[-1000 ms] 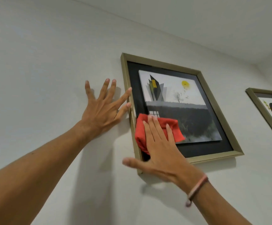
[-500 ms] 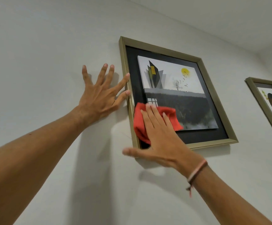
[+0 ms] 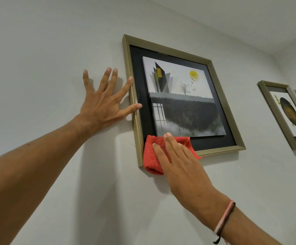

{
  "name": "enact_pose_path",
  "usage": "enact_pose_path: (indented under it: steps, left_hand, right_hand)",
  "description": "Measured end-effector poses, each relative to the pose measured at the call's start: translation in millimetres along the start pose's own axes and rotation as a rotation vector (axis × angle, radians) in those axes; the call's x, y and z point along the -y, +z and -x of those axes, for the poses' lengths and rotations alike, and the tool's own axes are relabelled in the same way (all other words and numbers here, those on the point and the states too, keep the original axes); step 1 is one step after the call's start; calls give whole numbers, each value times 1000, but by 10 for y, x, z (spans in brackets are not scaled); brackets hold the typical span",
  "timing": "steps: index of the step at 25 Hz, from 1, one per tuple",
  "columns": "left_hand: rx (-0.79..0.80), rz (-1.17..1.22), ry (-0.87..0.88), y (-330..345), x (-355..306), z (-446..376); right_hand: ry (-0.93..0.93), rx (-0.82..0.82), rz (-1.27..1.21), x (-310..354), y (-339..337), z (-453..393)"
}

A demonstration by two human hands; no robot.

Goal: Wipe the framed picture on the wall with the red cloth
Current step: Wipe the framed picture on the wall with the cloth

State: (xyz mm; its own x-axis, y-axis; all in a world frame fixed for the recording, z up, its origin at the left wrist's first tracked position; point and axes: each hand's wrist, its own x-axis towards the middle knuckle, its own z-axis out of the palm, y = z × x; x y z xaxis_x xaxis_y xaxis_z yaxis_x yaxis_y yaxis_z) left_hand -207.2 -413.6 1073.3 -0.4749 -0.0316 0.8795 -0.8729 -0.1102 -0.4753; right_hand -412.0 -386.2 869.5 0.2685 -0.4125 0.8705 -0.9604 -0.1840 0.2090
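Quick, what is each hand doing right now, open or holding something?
Left hand: open, fingers spread, flat on the wall beside the frame.
Right hand: open, flat, pressing the red cloth on the frame's lower left corner.

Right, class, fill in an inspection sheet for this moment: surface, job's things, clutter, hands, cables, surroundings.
Surface: pale wall, bare around the frame.
Job's things: framed picture hanging on the wall; red cloth pressed over its lower left corner.
Clutter: nothing seen.
Hands: left hand spread flat on the wall, two fingertips touching the frame's left edge; right hand flat on the cloth, fingers extended, wristband on.
Cables: nothing seen.
Surroundings: second framed picture to the right; ceiling above.
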Motion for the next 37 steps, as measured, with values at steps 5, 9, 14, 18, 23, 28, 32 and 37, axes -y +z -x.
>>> enact_pose_path:
  steps: [5, 9, 14, 18, 23, 28, 32, 37]
  left_hand:
    - [13, -1, 7, 7, -4, -5]
    - [38, 5, 4, -32, 1, 14]
    - [127, 148, -9, -110, -26, 15]
    - [245, 490, -63, -225, -75, 141]
    - [372, 608, -64, -506, -61, 627]
    - [418, 1037, -162, -1040, -108, 1213]
    - [569, 1496, -397, -1500, -49, 1758]
    - [514, 1577, -802, -1933, 218, 2734]
  right_hand:
    - [128, 68, 47, -280, -12, 50]
    - [202, 142, 126, -344, -54, 74]
    - [300, 163, 108, -403, -190, 95]
    - [119, 21, -3, -152, -383, -86]
    - [10, 3, -217, 64, -553, -104]
    - [343, -77, -1299, 374, -801, 118]
    - [484, 19, -1759, 829, -893, 353]
    - [525, 228, -1865, 1627, -999, 883]
